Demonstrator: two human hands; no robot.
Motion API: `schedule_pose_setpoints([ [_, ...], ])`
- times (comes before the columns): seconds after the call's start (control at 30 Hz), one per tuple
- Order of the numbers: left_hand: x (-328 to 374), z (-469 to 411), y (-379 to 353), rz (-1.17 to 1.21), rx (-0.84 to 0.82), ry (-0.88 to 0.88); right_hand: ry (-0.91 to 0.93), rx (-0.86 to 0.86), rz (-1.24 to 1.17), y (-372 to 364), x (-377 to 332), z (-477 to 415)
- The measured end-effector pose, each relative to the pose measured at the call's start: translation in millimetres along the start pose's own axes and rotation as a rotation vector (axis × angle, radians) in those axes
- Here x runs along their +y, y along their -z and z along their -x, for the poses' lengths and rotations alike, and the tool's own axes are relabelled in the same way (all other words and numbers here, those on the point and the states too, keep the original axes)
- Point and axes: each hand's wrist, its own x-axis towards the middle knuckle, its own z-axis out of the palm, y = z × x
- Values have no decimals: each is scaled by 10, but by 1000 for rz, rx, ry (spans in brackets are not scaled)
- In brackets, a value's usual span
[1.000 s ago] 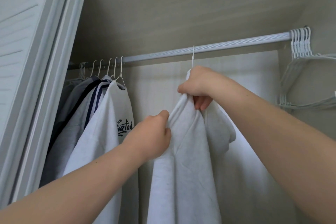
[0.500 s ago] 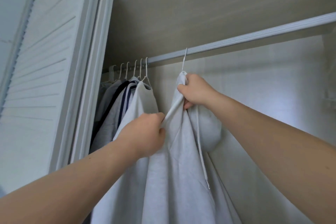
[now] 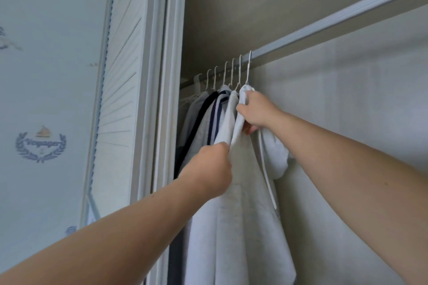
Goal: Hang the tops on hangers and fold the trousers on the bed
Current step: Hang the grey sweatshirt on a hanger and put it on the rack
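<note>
Lt grey hoodie (image 3: 243,227) hung, drawcord (image 3: 266,173) dangling.

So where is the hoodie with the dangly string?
In the head view the pale hoodie hangs mid-frame from the wardrobe rail, just right of the other hung tops, held by the left hand and right hand.

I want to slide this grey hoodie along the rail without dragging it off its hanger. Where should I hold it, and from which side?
Best at the neck of the grey hoodie, just under the hanger hook, where the right hand grips it. Come from the right: the rail is bare there, while hung tops crowd the left. Lower fabric hangs limp.
</note>
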Motion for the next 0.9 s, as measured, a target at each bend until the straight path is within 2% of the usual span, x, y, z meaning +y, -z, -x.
schedule_pose_setpoints([
  [0.17,-190,44,76,45,-54,32,15,88,-12,-221,24,-29],
  [0.3,-312,264,286,76,-41,-100,22,176,-69,-273,42,116],
  [0.4,-400,541,523,30,24,-203,113,273,-27,-309,-29,434],
  [0.5,-542,873,805,-75,75,-211,244,339,-4,-333,-233,883],
  [0.63,-807,1469,1254,-191,142,-183,391,208,72,-481,-715,1576],
  [0.9,-1434,3391,2256,-395,114,91,602,-97,78,-1209,-2037,3239],
])
